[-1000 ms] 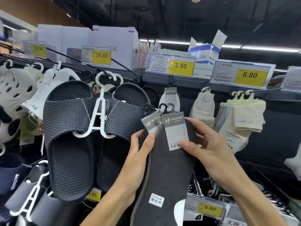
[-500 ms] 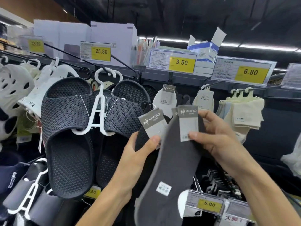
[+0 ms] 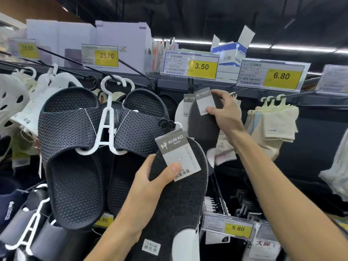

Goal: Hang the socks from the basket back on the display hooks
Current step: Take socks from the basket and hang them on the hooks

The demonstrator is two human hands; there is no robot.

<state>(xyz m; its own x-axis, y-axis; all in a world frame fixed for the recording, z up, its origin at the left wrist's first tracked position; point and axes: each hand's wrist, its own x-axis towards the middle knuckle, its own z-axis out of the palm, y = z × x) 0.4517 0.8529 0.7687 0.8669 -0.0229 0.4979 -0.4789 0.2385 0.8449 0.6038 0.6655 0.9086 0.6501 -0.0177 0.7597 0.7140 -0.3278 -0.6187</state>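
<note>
Gripping near sock (image 3: 178, 204), left hand (image 3: 150, 183), right hand (image 3: 226, 113) pinching upper sock (image 3: 203, 129)

Raised dark sock (image 3: 204, 121) blurred, its hanger top indistinct, held sock stack (image 3: 178, 194) at its 7 o'clock cut by bottom edge, 10 o'clock price tag (image 3: 28, 48) blurred, 3 o'clock label (image 3: 335, 80) cut off

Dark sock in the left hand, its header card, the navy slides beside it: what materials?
Dark sock: knit fabric, matte; a fine looped weave shows. Header card: printed paper or thin card, flat, faintly glossy. Navy slides: moulded foam or rubber, likely EVA; matte, with a uniform embossed cell pattern.
</note>
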